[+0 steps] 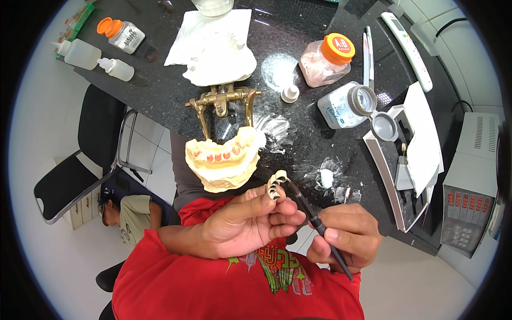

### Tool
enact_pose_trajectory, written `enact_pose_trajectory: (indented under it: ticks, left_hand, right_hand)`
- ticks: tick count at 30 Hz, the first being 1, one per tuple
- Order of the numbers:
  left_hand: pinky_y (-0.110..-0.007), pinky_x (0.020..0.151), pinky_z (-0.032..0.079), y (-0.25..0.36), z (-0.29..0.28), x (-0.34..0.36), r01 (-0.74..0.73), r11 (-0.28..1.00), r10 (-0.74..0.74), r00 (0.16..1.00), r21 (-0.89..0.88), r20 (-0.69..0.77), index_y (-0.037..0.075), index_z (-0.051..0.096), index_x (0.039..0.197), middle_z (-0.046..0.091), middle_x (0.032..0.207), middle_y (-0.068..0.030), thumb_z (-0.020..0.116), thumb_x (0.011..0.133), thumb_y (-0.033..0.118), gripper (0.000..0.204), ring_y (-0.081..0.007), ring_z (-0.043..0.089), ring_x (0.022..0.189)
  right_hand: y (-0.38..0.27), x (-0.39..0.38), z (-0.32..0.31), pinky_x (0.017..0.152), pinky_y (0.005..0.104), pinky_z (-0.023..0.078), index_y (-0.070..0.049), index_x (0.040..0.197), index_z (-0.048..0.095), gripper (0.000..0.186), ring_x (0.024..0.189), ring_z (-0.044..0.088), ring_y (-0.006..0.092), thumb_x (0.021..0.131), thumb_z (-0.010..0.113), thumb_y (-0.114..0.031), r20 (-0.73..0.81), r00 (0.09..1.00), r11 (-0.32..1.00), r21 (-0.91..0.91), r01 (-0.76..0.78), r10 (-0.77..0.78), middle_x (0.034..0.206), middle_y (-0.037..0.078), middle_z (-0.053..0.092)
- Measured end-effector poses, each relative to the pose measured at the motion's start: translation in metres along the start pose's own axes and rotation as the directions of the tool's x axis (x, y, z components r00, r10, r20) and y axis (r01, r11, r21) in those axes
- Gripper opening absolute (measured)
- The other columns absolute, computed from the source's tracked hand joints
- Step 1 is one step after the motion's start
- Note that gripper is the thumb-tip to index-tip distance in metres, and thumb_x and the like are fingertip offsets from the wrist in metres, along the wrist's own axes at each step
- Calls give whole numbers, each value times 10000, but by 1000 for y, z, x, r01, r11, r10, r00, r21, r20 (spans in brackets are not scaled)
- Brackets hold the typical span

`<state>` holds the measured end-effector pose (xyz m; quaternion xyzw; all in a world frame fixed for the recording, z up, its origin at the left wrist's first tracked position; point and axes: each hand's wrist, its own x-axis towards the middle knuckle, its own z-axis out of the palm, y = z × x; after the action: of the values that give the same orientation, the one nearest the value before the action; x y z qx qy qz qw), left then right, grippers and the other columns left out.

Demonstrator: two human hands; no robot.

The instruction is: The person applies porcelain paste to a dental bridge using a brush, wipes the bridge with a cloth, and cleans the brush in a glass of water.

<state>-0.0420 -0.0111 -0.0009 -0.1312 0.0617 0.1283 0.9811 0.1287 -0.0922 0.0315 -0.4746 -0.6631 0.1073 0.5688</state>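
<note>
My left hand (242, 224) pinches a small dental bridge (275, 193), tooth-coloured outside and with dark metal hollows, between thumb and fingertips. In my right hand (349, 234) is a slim black brush-like tool (316, 220), gripped like a pen. Its thin tip reaches the side of the bridge; whether they touch I cannot tell. Just beyond my left hand lies a yellow dental cast (224, 169) with several red-marked tooth stumps. A brass articulator (229, 97) joins it to a white plaster cast (221, 61) resting on a paper sheet (184, 37).
On the black counter (154, 101) stand an orange-lidded jar (322, 64), an open powder bottle (341, 109) and a small white bottle (289, 94). An open white box (384, 170) and a control unit (469, 186) are at right. Another person (136, 216) sits at left, near a black chair (74, 165).
</note>
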Motion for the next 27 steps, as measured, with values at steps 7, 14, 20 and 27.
enact_pose_trajectory:
  ticks: [7, 14, 20, 27]
  left_hand:
    - [-363, 950, 492, -1, -1, -1, -9, 1000, 9, 1000, 13, 6, 60, 572, 1095, 653, 1089, -94, 522, 953, 105, 157, -257, 589, 1120]
    - [-353, 945, 495, 0, 1, -1, 11, 1000, -11, 1000, 6, -25, 61, 573, 1075, 652, 1087, -89, 529, 951, 111, 141, -248, 593, 1114]
    - [-349, 938, 500, 0, 2, -1, 9, 1000, -8, 1000, 20, -27, 60, 581, 1058, 653, 1080, -82, 536, 949, 116, 131, -240, 601, 1101]
    - [-350, 941, 499, 0, 2, 0, -1, 1000, 1, 1000, 30, -11, 55, 584, 1067, 651, 1081, -85, 534, 949, 114, 141, -245, 599, 1103]
  right_hand:
    - [-1, -1, 5, 473, 268, 552, -10, 930, 580, 294, 603, 662, 217, 707, 770, -21, -103, 994, 1000, 0, -24, 24, 738, 134, 648]
    - [0, -1, 5, 474, 271, 552, -9, 935, 583, 303, 599, 660, 217, 700, 774, -20, -97, 995, 1000, -4, -14, 14, 741, 135, 645]
    - [0, -5, 4, 481, 278, 553, -16, 954, 581, 324, 597, 660, 224, 690, 767, -7, -121, 992, 999, 14, -32, 33, 748, 131, 644]
    - [-1, -3, 5, 477, 274, 554, -18, 944, 580, 312, 594, 660, 219, 691, 764, -6, -115, 992, 999, 3, -41, 41, 740, 129, 646]
